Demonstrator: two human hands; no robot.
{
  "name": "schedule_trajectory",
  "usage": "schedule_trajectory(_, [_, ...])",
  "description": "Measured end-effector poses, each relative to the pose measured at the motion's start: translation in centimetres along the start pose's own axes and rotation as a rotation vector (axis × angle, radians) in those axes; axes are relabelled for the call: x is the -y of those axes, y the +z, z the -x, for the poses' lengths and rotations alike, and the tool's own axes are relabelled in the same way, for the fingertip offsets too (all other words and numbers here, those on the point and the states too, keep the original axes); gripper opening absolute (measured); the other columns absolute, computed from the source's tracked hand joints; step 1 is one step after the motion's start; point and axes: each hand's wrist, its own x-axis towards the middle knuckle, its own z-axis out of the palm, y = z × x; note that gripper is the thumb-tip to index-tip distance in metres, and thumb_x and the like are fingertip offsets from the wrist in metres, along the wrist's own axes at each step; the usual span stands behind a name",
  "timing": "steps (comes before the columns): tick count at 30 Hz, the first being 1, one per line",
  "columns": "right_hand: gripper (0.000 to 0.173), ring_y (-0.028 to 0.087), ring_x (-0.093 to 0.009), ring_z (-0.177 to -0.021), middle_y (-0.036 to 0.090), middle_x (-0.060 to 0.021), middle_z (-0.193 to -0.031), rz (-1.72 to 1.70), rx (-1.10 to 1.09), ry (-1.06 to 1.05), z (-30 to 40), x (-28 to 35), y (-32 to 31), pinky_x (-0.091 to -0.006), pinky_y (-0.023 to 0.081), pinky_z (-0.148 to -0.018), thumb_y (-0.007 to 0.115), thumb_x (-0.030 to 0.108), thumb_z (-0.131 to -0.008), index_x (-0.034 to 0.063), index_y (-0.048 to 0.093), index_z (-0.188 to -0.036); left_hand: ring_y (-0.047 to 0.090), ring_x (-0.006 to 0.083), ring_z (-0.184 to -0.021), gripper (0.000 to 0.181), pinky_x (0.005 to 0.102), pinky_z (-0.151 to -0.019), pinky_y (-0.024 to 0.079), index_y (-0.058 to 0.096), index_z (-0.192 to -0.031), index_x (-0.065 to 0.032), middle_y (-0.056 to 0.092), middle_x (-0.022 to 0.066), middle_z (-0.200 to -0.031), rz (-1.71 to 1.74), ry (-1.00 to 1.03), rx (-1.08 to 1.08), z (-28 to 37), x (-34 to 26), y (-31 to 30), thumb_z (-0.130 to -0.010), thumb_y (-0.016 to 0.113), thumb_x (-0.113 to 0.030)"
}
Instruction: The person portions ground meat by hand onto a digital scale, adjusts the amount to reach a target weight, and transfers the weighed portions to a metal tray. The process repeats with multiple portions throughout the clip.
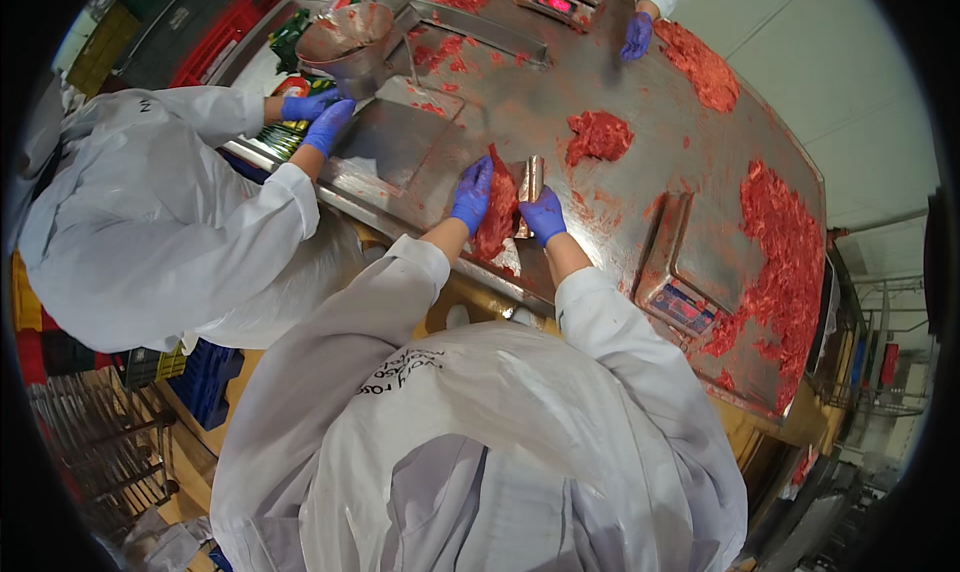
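My left hand [474, 195], in a blue glove, cups the side of a long lump of raw red ground meat [498, 210] near the steel table's front edge. Its fingers lie together along the meat; the thumb side is partly hidden. Beside it, my right hand [544, 215], gloved alike, grips a shiny metal tube-like tool [532, 178], whose exact kind I cannot tell. This tool stands just right of the meat. A loose clump of ground meat [600, 136] rests on the steel table [547, 96] beyond my hands.
At right, a weighing scale [684, 307] stands beside a large meat pile [784, 264]. Another scale [559, 3] and a co-worker's gloved hand [637, 36] are at the far side. On the left, a co-worker [187, 219] works at a steel funnel [349, 39] with green packaging [289, 39].
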Motion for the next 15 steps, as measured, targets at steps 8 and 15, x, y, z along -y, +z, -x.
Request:
schedule_trajectory(8, [0.022, 0.063, -0.036, -0.092, 0.064, -0.0206, -0.097, 0.79, -0.108, -0.46, -4.6, 8.9, -3.4, -0.0476, 0.05, -0.078, 0.047, 0.017, -0.088, 0.009, 0.059, -0.104, 0.039, 0.0252, -0.131, 0.058, 0.0365, -0.109, 0.029, 0.041, -0.139, -0.007, 0.042, 0.013, -0.141, -0.293, 0.053, 0.217, -1.2, -4.9, -6.2, -0.097, 0.036, -0.048])
schedule_trajectory(15, [0.037, 0.06, -0.038, -0.098, 0.063, -0.0217, -0.106, 0.355, 0.131, -0.483, 1.3, 6.2, -7.0, -0.0433, 0.048, -0.086, 0.059, 0.02, -0.075, 0.0046, 0.059, -0.109, 0.037, 0.0238, -0.131, 0.057, 0.0344, -0.11, 0.025, 0.039, -0.141, -0.0109, 0.037, 0.0102, -0.145, -0.08, 0.051, 0.297, -2.7, -0.8, -10.9, -0.099, 0.029, -0.048])
